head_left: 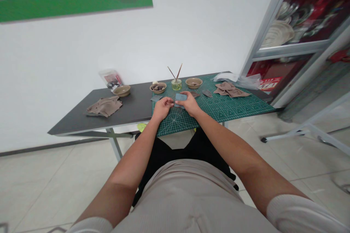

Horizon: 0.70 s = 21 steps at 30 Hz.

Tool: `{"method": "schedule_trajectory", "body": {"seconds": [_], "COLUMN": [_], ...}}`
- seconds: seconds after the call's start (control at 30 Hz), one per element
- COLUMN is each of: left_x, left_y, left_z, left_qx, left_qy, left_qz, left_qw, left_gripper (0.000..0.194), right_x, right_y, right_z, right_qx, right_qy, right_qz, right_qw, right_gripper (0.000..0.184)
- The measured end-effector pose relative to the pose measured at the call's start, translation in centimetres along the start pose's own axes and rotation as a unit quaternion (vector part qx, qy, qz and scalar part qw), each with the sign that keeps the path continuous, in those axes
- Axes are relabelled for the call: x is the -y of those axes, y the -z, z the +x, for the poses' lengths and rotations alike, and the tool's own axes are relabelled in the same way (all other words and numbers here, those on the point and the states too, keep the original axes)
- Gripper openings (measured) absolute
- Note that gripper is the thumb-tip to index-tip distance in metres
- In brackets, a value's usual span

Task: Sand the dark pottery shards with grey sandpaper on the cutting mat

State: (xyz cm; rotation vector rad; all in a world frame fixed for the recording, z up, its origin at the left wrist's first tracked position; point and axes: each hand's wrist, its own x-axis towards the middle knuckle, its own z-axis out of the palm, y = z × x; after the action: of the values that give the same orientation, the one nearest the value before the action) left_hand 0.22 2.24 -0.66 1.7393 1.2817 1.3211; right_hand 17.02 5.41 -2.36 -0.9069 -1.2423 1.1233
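Note:
My left hand [163, 108] and my right hand [190, 103] meet over the near middle of a green cutting mat [226, 108]. Under my right fingers lies a small blue-grey pad [181, 98], possibly sandpaper or a sponge, which that hand seems to hold. My left fingertips reach toward the pad, but anything pinched there is too small to tell. A flat grey-blue piece [156, 98] lies just beyond my left hand. Two small brownish-grey pieces [201, 94] rest on the mat beyond my right hand.
On the dark table [131, 111] stand tan bowls [158, 87], a glass jar [176, 85] holding thin sticks, and crumpled brown cloths [104, 107]. A plastic bag [111, 79] leans at the back. A glass-fronted cabinet [295, 18] stands at right.

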Motion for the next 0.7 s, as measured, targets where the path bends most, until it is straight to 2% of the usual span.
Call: {"method": "schedule_trajectory", "body": {"seconds": [0.2,0.43,0.57,0.7], "left_x": [-0.39,-0.05,0.10,0.28], "left_y": [-0.03,-0.22,-0.17,-0.17], "left_z": [-0.17,0.02,0.10,0.09], "left_qx": [0.002,-0.014,-0.024,-0.013], "left_qy": [-0.010,0.012,0.012,0.009], "left_qz": [0.026,-0.018,-0.007,0.003], "left_qw": [1.000,1.000,1.000,1.000], "left_gripper": [0.009,0.011,0.011,0.011], "right_x": [0.09,0.76,0.54,0.07], "right_y": [-0.33,-0.73,-0.31,0.02], "right_z": [-0.10,-0.56,-0.54,-0.27], "right_qx": [-0.019,-0.007,0.009,-0.010], "right_qy": [-0.003,-0.028,0.002,0.035], "right_qz": [-0.010,0.037,0.005,-0.051], "right_qw": [1.000,0.999,1.000,0.998], "right_gripper": [0.067,0.069,0.069,0.065]}}
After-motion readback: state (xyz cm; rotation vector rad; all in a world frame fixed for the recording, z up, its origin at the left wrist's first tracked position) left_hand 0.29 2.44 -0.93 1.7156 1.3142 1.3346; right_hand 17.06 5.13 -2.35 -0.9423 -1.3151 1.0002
